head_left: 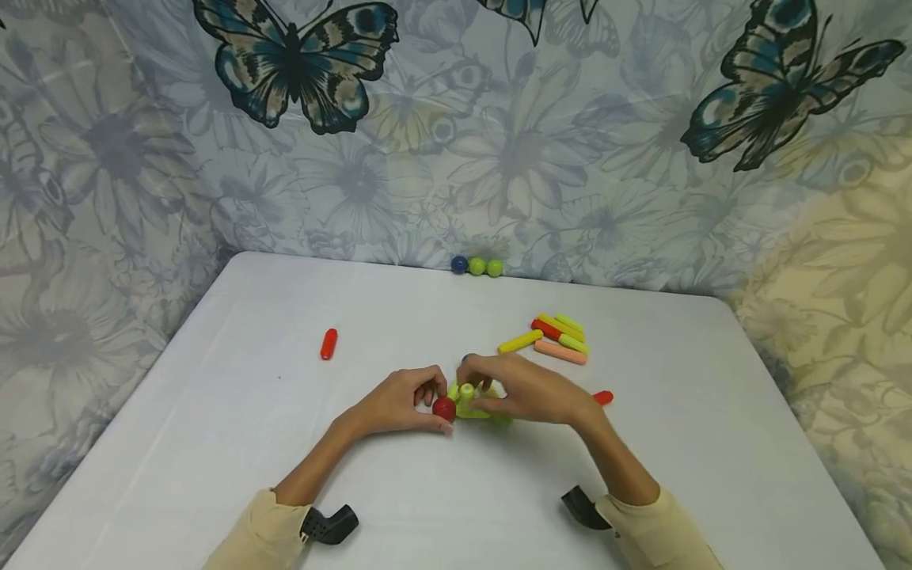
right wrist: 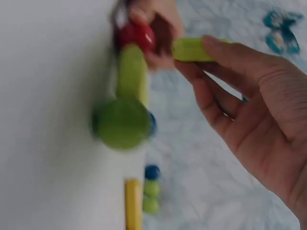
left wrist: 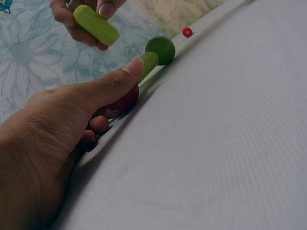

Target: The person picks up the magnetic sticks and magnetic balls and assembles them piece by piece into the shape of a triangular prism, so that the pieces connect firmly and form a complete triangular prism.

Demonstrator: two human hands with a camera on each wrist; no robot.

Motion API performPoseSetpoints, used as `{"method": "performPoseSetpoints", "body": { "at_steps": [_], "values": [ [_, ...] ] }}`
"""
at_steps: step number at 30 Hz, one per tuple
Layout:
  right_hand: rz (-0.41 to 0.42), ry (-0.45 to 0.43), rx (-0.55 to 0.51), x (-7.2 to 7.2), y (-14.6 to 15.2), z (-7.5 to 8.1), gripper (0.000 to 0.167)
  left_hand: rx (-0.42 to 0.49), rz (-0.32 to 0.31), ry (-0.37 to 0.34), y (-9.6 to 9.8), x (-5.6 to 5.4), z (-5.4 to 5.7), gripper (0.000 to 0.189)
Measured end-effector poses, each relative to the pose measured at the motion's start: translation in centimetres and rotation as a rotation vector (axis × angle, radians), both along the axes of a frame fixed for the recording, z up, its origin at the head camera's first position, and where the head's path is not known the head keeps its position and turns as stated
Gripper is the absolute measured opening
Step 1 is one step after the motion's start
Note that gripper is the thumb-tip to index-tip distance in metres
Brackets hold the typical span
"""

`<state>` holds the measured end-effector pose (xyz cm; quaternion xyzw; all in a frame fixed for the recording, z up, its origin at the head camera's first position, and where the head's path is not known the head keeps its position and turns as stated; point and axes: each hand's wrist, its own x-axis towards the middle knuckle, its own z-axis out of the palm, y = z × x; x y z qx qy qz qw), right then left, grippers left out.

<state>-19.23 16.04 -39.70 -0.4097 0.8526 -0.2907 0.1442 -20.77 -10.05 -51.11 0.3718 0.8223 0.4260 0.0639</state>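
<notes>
so the right hand (head_left: pixel 523 388) is pinching a light green stick (right wrist: pixel 192 49) between thumb and fingers, pretty narrow grip, and it's hovering just above the joined pieces without touching them. the left hand (head_left: pixel 399 400) is holding a red ball (head_left: pixel 444 408), thumb on one side and fingers curling round the other. a second green stick (right wrist: pixel 130 72) is running along the table from that ball to a green ball (right wrist: pixel 122 123), with a blue ball (right wrist: pixel 152 123) peeking out behind. further out, a yellow stick (head_left: pixel 520 342) and a salmon stick (head_left: pixel 560 351) are lying in a loose pile beyond the right hand, one red stick (head_left: pixel 328 344) is lying alone off to the left, and three small balls (head_left: pixel 476 267) are lining up at the far edge of the white table (head_left: pixel 427 491).
</notes>
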Motion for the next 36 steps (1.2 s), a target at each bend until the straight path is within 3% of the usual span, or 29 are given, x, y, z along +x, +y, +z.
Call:
{"method": "performPoseSetpoints", "body": {
  "at_steps": [7, 13, 19, 24, 28, 32, 36],
  "values": [
    [-0.008, 0.041, -0.048, 0.6, -3.0, -2.1, 0.025, -0.011, 0.006, 0.013, 0.1, -0.3, 0.0, 0.043],
    [-0.011, 0.011, -0.013, 0.5, -2.4, -1.5, 0.034, -0.013, 0.008, 0.011, 0.0, -0.5, -0.1, 0.043],
    [-0.109, 0.003, 0.202, -0.3, 2.5, 1.2, 0.038, -0.009, 0.008, 0.001, 0.0, -0.4, -0.1, 0.042],
    [-0.301, -0.213, 0.489, -1.3, 7.8, 2.1, 0.036, -0.023, 0.019, -0.001, -0.1, -0.3, -0.1, 0.042],
    [-0.428, -0.314, 0.675, -2.0, 10.2, 1.0, 0.036, -0.028, 0.025, 0.000, -0.2, -0.2, -0.1, 0.042],
    [-0.420, -0.312, 0.686, -2.7, 10.7, -0.6, 0.028, -0.019, 0.024, -0.003, -0.2, 0.0, -0.1, 0.041],
    [-0.347, -0.291, 0.608, -2.9, 10.5, -0.8, 0.021, -0.013, 0.009, -0.001, -0.1, 0.0, 0.0, 0.041]
  ]
}}
